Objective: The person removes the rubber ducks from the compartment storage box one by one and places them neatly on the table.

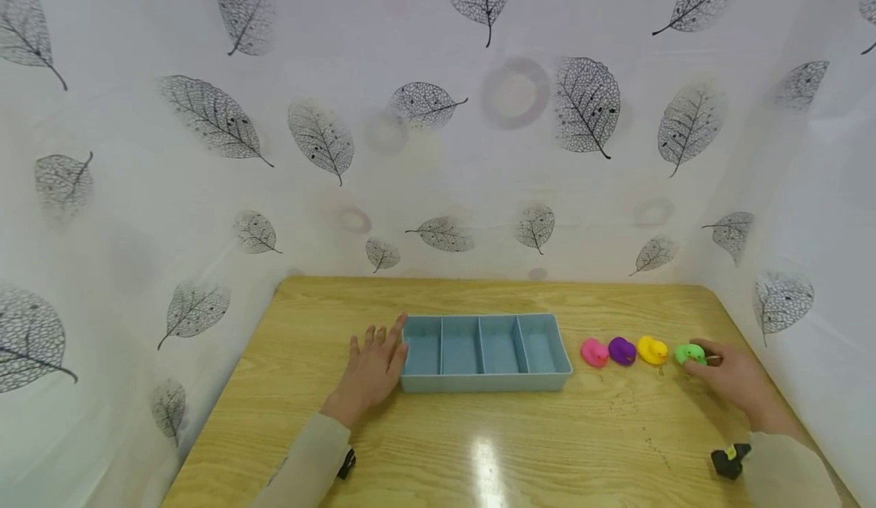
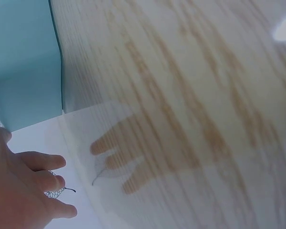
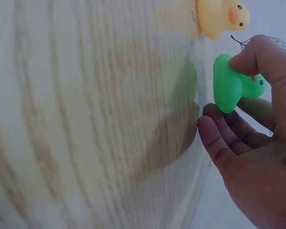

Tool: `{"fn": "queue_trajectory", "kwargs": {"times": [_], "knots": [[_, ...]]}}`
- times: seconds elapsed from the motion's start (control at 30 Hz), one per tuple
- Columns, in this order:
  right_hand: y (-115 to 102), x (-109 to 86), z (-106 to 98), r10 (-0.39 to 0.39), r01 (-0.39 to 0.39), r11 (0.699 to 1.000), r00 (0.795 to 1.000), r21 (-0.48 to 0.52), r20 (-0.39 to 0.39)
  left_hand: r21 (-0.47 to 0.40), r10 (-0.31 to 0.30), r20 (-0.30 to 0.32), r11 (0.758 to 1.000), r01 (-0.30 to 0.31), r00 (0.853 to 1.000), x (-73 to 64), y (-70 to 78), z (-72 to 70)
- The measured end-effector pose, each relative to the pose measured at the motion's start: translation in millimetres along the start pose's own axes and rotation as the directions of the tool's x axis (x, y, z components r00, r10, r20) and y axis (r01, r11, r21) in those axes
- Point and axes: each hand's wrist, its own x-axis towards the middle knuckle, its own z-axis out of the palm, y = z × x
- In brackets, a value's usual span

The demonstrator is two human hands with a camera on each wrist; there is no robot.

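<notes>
A green rubber duck (image 1: 689, 354) is pinched between the thumb and fingers of my right hand (image 1: 732, 375) at the table's right side. In the right wrist view the thumb presses one side of the green duck (image 3: 227, 86), with fingers against the other. Left of it stand a yellow duck (image 1: 652, 350), a purple duck (image 1: 622, 351) and a pink duck (image 1: 595, 353) in a row. My left hand (image 1: 372, 371) lies with fingers spread at the left end of a blue-grey divided tray (image 1: 486, 383), its index finger and thumb by the wall.
The tray has several compartments side by side, and no duck lies in them. Under everything is a wood-grain table (image 1: 424, 447). A white leaf-patterned curtain (image 1: 438, 173) stands along the back and both sides, close to my right hand.
</notes>
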Motion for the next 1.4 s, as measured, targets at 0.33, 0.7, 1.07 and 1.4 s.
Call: {"fn": "queue_trajectory", "kwargs": {"times": [0.33,0.7,1.07,1.4], "knots": [[-3,3.9,0,-0.023,0.023,0.999,1.0,-0.028,0.007,-0.005,0.003,-0.007,1.0,-0.003,1.0,-0.6,1.0,-1.0],[-9,6.2,4,-0.005,0.005,0.999,1.0,-0.033,0.024,-0.025,0.002,-0.005,1.0,-0.002,1.0,-1.9,1.7,-1.1],[-7,1.9,8,-0.026,0.026,0.999,0.999,-0.031,-0.02,-0.02,-0.007,-0.008,1.0,0.007,1.0,-1.2,2.6,-0.1],[-2,-2.1,11,0.058,-0.055,0.997,0.997,0.054,-0.041,-0.015,-0.009,-0.002,1.0,0.009,1.0,-1.4,4.5,-1.8]]}}
